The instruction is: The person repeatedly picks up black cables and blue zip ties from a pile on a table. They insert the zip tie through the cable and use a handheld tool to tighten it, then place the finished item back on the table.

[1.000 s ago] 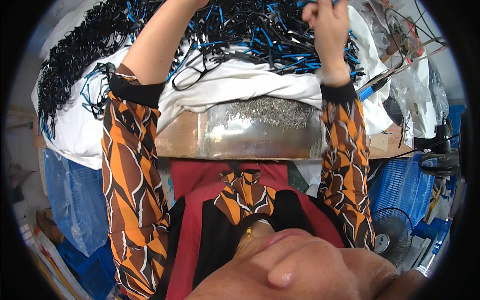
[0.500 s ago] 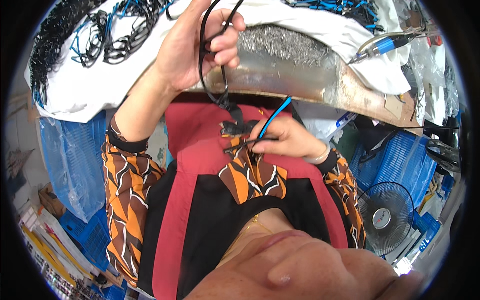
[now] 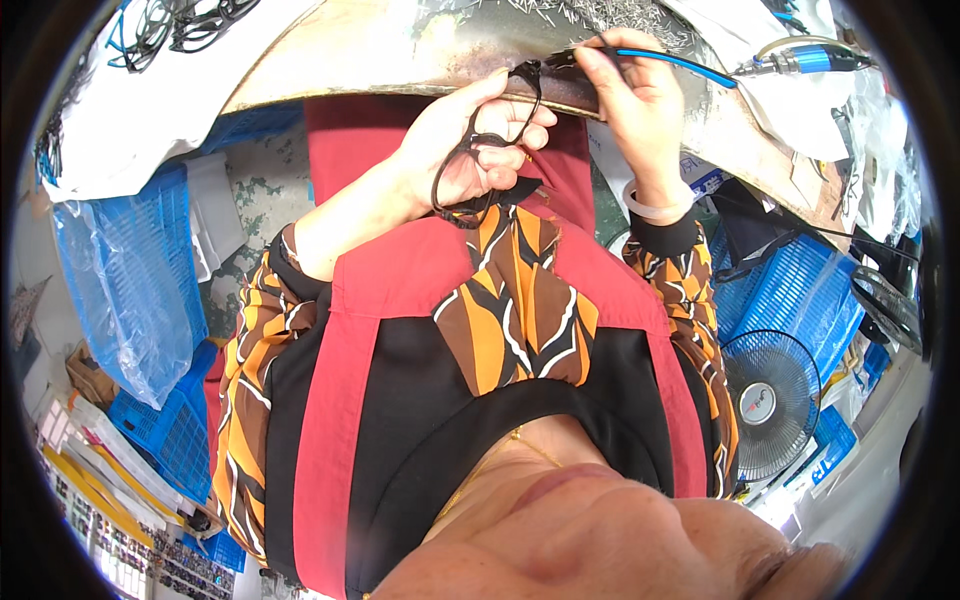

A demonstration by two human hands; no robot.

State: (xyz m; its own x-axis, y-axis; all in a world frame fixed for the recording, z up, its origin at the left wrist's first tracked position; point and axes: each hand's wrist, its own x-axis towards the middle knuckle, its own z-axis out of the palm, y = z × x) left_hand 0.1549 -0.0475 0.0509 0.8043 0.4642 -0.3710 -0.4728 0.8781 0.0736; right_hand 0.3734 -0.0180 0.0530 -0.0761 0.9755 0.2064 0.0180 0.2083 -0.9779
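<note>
Over the bench edge, my left hand (image 3: 455, 150) is closed round a black eyeglass frame (image 3: 529, 73), whose rims loop down past my fingers. My right hand (image 3: 640, 100) pinches a black and blue eyeglass temple (image 3: 685, 67) between thumb and fingers; its blue end points off to the right. The temple's dark end is close to the frame's upper corner, between my two hands. Whether the two parts touch or are joined there, I cannot tell.
Small silver metal pieces (image 3: 640, 14) are heaped on the metal bench (image 3: 420, 55) behind my hands. A blue-bodied electric screwdriver (image 3: 815, 58) lies at the far right. More black frames (image 3: 205, 25) rest on white cloth at far left. A fan (image 3: 757, 403) and blue crates (image 3: 800, 290) stand right.
My left hand has come down and right with the eyeglass frame. My right hand has risen from my chest to the bench edge, turning the temple so its blue end points right.
</note>
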